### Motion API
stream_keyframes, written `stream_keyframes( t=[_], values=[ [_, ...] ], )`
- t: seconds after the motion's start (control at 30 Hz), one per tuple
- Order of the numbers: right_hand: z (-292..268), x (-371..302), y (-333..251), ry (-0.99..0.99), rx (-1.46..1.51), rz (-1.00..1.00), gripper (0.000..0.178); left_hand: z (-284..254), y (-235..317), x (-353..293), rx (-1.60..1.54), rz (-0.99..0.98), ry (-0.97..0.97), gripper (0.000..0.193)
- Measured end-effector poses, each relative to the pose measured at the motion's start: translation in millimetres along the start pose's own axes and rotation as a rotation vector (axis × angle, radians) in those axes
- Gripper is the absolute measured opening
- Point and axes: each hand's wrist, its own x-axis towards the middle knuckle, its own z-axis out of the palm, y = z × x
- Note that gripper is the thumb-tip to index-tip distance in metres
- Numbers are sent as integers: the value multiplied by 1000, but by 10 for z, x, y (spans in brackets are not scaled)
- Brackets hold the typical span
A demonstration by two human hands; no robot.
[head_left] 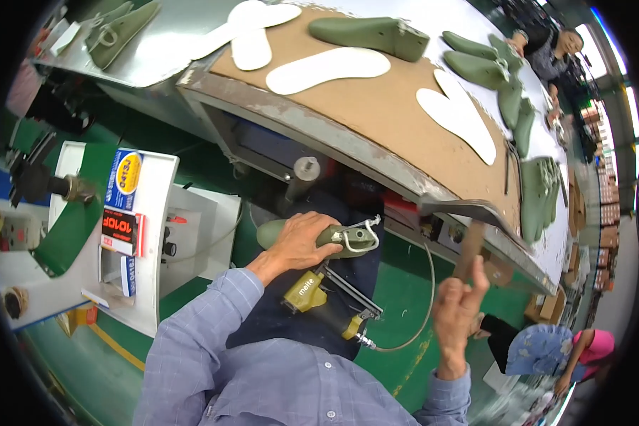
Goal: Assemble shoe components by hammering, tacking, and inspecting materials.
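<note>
A green shoe last [268, 232] with a white cord loop at its heel end lies across my lap. My left hand [298, 240] is wrapped over its middle. Out to the right, my right hand [453, 312] is closed round the wooden handle of a hammer [471, 248], index finger raised along it. The hammer's dark metal head is lifted, overlapping the bench edge in view. Just below the last, a yellow-green air stapler [305, 292] rests on my lap, a hose [426, 312] running from its fitting.
Ahead stands a bench with a brown board [312, 106], white insoles [326, 69] and a green last [369, 35]. More lasts [539, 199] line its right side. Small boxes [121, 231] sit in a white cabinet [160, 213] at left. Other people are at far right.
</note>
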Motion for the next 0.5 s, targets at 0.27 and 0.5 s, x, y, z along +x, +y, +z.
stream_keyframes(
  t=[0.27,0.5],
  values=[
    [-8,-20,-59,-120,37,70,48,62,-5,1,15,80,-9,37],
    [262,-144,131,-410,-187,103,45,53,-51,-68,88,154,-58,36]
  ],
)
